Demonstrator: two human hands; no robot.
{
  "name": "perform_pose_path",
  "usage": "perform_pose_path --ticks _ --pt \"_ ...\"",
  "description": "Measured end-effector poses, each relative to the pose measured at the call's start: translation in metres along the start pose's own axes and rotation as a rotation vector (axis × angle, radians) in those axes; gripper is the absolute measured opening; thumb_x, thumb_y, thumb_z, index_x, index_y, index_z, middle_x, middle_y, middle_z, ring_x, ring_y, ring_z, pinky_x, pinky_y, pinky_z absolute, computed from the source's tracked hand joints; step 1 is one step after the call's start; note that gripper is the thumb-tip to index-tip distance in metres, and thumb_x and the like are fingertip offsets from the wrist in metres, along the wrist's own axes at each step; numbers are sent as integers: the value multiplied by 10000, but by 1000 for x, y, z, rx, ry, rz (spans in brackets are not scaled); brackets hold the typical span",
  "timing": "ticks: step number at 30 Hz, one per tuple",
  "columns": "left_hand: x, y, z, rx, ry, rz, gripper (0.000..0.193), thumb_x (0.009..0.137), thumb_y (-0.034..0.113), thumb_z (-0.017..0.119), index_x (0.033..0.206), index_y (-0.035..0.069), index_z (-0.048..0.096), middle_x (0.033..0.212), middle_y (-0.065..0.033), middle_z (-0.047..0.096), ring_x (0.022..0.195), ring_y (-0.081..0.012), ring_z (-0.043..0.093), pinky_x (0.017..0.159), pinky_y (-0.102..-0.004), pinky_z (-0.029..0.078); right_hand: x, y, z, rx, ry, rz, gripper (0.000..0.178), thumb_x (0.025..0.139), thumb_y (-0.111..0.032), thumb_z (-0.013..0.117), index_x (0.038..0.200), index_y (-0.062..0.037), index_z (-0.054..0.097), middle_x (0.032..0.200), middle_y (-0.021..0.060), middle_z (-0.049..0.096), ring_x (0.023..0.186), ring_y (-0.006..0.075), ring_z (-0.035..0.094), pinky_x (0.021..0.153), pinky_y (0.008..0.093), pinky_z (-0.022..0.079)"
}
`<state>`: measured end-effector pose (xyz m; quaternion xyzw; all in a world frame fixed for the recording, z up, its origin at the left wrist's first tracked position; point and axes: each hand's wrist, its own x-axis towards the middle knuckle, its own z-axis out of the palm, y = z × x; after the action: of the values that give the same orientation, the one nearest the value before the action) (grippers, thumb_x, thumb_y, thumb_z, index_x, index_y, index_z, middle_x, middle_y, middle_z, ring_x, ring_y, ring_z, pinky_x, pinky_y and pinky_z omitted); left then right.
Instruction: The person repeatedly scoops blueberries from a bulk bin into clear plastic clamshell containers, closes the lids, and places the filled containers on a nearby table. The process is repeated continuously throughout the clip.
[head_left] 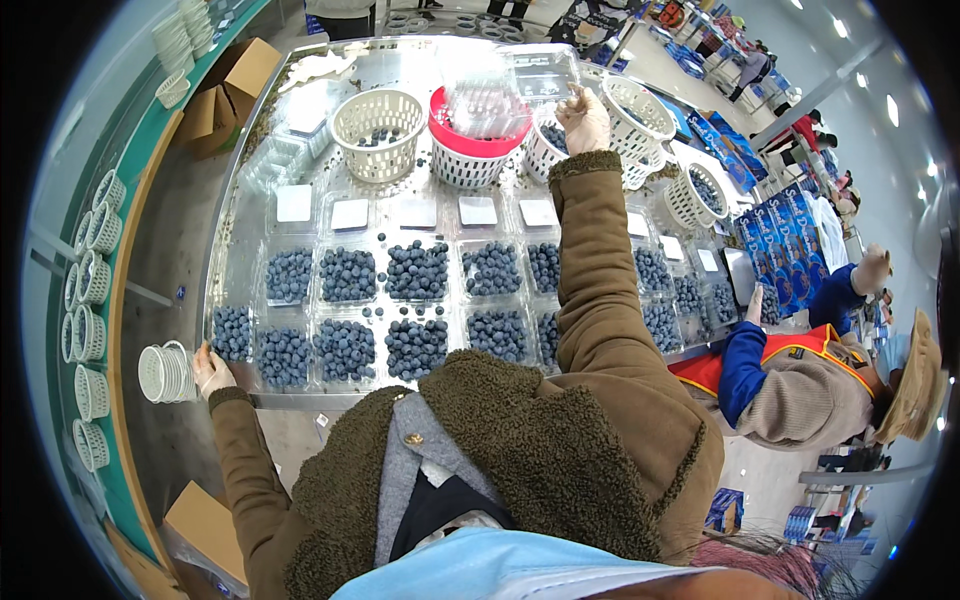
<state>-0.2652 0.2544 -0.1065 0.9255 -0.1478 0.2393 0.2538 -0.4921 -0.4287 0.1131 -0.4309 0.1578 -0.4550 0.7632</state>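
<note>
My left hand (212, 371), gloved, is closed at the outer front corner of a clear plastic box of blueberries (232, 333) on the table's left edge. Across the table reaches my gloved right hand (585, 120). Its curled fingers pinch the right edge of a clear plastic clamshell (545, 72), whose outline is partly lost in glare. Beside it, blurry clear boxes (490, 108) sit over a white basket with a red rim (446, 132). Two rows of open clamshells filled with blueberries (417, 270) stand before me; my right sleeve covers part of them.
A cream basket (377, 165) holds some berries, and more baskets (640, 115) stand right of my hand. White baskets (165, 374) are stacked beyond the table's left edge. At right, a co-worker (790, 390) stands close, near blue cartons (785, 245). Loose berries dot the metal tabletop.
</note>
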Motion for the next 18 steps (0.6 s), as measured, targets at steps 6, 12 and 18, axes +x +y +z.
perform_pose_path --ticks 6,12,18 --pt "0 -5 1 -44 -12 -8 276 805 46 510 1075 57 564 1027 -147 552 910 -298 541 799 -371 437 -3 2 -1 -1 -33 -61 220 900 -185 457 950 -7 575 685 15 511 593 122 472 581 302 466" --pt "0 4 -3 -48 -25 -64 244 832 56 490 1066 39 558 1011 -143 552 915 -297 529 802 -370 424 -12 3 3 14 -185 -152 219 891 -187 496 975 2 567 700 19 549 600 114 524 602 284 498" --pt "0 -2 -1 5 -47 -38 261 813 44 499 1065 28 566 1037 -154 543 935 -299 525 816 -360 426 -11 1 2 23 -423 -146 216 883 -220 511 991 -40 560 820 23 558 698 112 516 661 313 492"
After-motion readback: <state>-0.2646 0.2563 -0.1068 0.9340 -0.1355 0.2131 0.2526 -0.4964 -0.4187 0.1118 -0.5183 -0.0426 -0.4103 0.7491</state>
